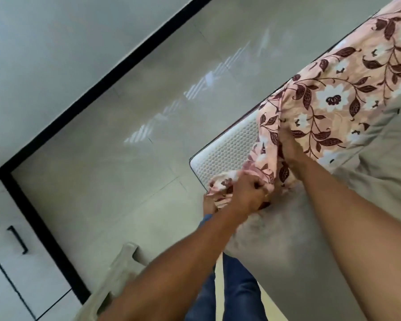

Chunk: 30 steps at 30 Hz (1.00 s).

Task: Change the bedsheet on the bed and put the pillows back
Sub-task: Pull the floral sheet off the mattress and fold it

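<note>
Bedsheet, pink with maroon leaves and white flowers, bunches at the mattress corner. Left hand fists its edge; right hand shows no clear grip

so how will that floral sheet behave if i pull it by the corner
Probably floppy: the sheet bunches and folds where the left hand grips it. Likely light, since one fist holds the bunched corner. It may snag on the mattress corner.
</note>
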Motion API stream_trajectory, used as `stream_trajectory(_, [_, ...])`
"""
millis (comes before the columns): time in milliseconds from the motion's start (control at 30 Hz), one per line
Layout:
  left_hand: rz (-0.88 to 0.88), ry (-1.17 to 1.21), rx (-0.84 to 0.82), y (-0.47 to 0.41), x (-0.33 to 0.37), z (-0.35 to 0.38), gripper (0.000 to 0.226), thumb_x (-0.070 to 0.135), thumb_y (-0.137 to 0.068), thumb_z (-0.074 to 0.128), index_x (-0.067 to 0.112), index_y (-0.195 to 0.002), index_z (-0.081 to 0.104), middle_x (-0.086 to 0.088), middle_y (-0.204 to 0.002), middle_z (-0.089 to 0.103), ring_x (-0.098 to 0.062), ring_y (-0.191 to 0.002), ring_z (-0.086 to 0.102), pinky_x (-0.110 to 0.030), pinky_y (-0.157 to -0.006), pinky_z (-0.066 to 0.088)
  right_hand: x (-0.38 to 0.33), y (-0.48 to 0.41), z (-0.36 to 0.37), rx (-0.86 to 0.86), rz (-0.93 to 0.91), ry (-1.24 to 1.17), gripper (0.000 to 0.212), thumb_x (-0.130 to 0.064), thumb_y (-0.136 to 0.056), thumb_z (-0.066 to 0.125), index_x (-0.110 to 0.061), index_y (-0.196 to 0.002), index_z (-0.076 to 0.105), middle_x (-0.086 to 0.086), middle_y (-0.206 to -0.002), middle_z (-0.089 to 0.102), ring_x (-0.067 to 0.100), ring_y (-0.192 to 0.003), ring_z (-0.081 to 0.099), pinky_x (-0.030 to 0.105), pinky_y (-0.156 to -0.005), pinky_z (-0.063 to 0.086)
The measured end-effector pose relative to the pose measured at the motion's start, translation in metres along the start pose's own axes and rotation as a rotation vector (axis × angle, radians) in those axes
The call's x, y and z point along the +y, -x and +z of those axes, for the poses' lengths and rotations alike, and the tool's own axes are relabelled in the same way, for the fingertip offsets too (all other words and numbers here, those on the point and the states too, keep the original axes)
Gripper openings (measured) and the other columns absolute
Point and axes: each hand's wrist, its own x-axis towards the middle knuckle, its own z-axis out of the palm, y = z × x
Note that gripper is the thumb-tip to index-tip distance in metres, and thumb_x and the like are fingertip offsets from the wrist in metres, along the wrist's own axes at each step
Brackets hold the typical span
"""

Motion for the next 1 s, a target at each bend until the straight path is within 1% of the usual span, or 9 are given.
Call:
stream_trajectory(67, [-0.041, 0.137, 0.142, -0.008, -0.001, -0.001, 0.010, 0.001, -0.087, 0.062, 0.002, -0.088, 0.072, -0.004, -0.076, 0.066, -0.020, -0.072, 0.062, -0.026, -0.063, 0.051, -0.004, -0.005, -0.008, 0.109, -0.027, -0.006, 0.115, -0.106, -0.063, 0.017, -0.029, -0.135, 0.063, 0.009, -0.142, 0.060, 0.032, -0.131, 0.054, 0.052, -0.113, 0.040])
stream_trajectory(200, [0.026, -0.152, 0.643, -0.037, -0.029, -0.060, 0.020, 0.026, -0.094, 0.067, 0.006, -0.095, 0.069, -0.011, -0.096, 0.070, -0.028, -0.094, 0.065, -0.029, -0.074, 0.039, -0.022, 0.022, -0.001, 0.198, -0.126, 0.212, 0.055, -0.057, -0.104, 0.025, -0.023, -0.102, 0.068, 0.007, -0.115, 0.063, 0.027, -0.111, 0.057, 0.037, -0.095, 0.043])
stream_trajectory(333, [0.060, -0.568, 0.380, -0.033, -0.086, -0.084, 0.066, 0.073, -0.075, 0.066, 0.013, -0.102, 0.056, -0.001, -0.094, 0.059, -0.019, -0.083, 0.055, -0.036, -0.069, 0.048, -0.008, 0.030, 0.014, 0.146, -0.177, 0.350, 0.045, -0.046, -0.101, 0.034, -0.014, -0.114, 0.063, 0.011, -0.114, 0.066, 0.033, -0.116, 0.057, 0.038, -0.087, 0.041])
stream_trajectory(433, [0.098, -0.743, 0.221, -0.029, -0.109, -0.075, 0.052, 0.057, -0.082, 0.069, 0.016, -0.107, 0.047, -0.003, -0.092, 0.062, -0.025, -0.078, 0.060, -0.037, -0.063, 0.051, 0.017, 0.035, 0.022, 0.130, -0.173, 0.445, 0.047, -0.047, -0.099, 0.037, -0.014, -0.122, 0.060, 0.013, -0.115, 0.065, 0.035, -0.117, 0.058, 0.036, -0.086, 0.040])
stream_trajectory(533, [0.156, -0.790, 0.169, -0.037, -0.090, -0.056, 0.022, 0.027, -0.093, 0.060, 0.005, -0.089, 0.063, -0.018, -0.089, 0.068, -0.036, -0.083, 0.064, -0.033, -0.062, 0.039, 0.035, 0.040, 0.023, 0.124, -0.146, 0.555, 0.045, -0.050, -0.101, 0.036, -0.019, -0.126, 0.056, 0.009, -0.128, 0.063, 0.033, -0.125, 0.054, 0.054, -0.110, 0.035])
stream_trajectory(667, [0.332, -0.664, 0.068, -0.033, -0.020, -0.032, 0.038, 0.019, -0.090, 0.060, 0.009, -0.054, 0.051, -0.009, -0.054, 0.053, -0.021, -0.051, 0.047, -0.026, -0.053, 0.035, 0.019, 0.044, 0.005, 0.206, -0.225, 0.649, 0.052, -0.051, -0.105, 0.025, -0.016, -0.127, 0.056, 0.012, -0.133, 0.062, 0.035, -0.134, 0.048, 0.068, -0.119, 0.012])
stream_trajectory(733, [0.422, -0.587, 0.110, -0.040, 0.031, -0.013, 0.041, 0.022, -0.092, 0.057, 0.012, -0.052, 0.052, -0.006, -0.052, 0.054, -0.018, -0.049, 0.050, -0.020, -0.051, 0.035, 0.002, 0.045, -0.013, 0.264, -0.298, 0.621, 0.059, -0.054, -0.106, 0.020, -0.014, -0.130, 0.056, 0.013, -0.133, 0.062, 0.034, -0.133, 0.050, 0.065, -0.119, 0.013])
stream_trajectory(833, [0.486, -0.478, 0.154, -0.064, 0.110, 0.033, 0.039, 0.029, -0.087, 0.046, 0.001, -0.071, 0.069, -0.022, -0.077, 0.070, -0.026, -0.070, 0.061, -0.033, -0.060, 0.031, -0.021, 0.042, -0.043, 0.394, -0.344, 0.462, 0.057, -0.050, -0.107, 0.025, -0.010, -0.127, 0.060, 0.016, -0.131, 0.063, 0.034, -0.126, 0.055, 0.047, -0.110, 0.036])
stream_trajectory(1000, [0.397, -0.401, 0.023, -0.078, 0.134, 0.053, 0.025, 0.024, -0.074, 0.061, 0.017, -0.056, 0.044, -0.014, -0.062, 0.056, -0.017, -0.060, 0.049, -0.031, -0.058, 0.028, -0.032, 0.059, -0.084, 0.502, -0.331, 0.399, 0.050, -0.044, -0.106, 0.032, -0.008, -0.123, 0.061, 0.018, -0.124, 0.065, 0.033, -0.114, 0.060, 0.035, -0.085, 0.040])
